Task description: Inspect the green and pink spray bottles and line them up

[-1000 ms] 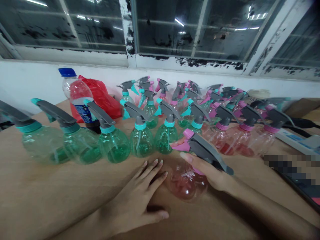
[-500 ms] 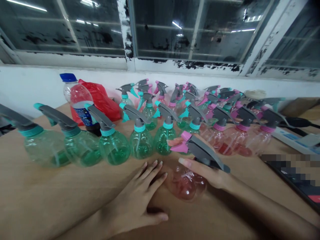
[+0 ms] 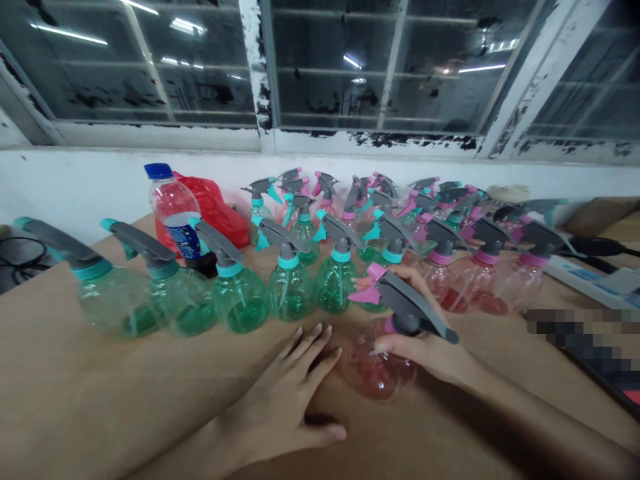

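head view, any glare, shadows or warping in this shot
Head view: bright streaks in the windows, small highlights on the pink bottle in the right hand; head view: dark shadow on the table beside the right forearm; head view: leftmost green bottle looks stretched and tilted, likely wide-angle distortion; head view: pixelated patch at right edge.

We're on one head-worn camera, looking from the near side of the table (image 3: 100,400), forward and down toward its far edge. Range is close: left hand (image 3: 285,387) and right hand (image 3: 425,347) fill the lower middle. We get a wide spread, table's left edge included; up top we catch wall (image 3: 75,180) and windows (image 3: 330,80).
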Available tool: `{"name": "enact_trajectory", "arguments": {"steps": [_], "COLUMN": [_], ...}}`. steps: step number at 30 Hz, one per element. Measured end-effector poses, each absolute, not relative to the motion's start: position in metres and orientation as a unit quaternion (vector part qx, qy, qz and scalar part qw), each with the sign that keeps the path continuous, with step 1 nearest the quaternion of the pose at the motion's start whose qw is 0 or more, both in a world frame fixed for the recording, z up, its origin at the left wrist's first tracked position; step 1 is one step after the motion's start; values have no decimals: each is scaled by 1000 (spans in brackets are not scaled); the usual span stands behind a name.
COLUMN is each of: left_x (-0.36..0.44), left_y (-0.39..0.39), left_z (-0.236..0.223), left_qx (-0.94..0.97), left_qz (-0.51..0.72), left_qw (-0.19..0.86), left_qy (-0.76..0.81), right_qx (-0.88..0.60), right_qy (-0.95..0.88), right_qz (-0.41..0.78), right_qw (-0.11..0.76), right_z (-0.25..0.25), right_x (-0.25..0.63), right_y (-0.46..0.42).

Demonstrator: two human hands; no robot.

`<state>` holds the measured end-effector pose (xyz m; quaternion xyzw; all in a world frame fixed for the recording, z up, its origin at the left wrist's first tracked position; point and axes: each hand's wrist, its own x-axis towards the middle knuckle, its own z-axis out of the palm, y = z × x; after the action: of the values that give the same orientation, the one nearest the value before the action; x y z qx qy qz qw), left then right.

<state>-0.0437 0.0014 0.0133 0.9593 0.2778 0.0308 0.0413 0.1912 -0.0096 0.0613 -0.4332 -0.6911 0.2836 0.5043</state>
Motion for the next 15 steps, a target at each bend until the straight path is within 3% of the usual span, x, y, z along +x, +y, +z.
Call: {"name": "enact_trajectory", "arguments": {"steps": [15], "left_x": [-57], "left_y": [5], "left_z": [-3], "left_qx": [951], "left_qz": [106], "left_qw": [-40], "left_qy": [287], "right_qx": [-541], "right_qy": [-649], "right_qz": [185], "right_qw": [502], "right_z": [64], "right_x": [236], "right_y": [-62]}}
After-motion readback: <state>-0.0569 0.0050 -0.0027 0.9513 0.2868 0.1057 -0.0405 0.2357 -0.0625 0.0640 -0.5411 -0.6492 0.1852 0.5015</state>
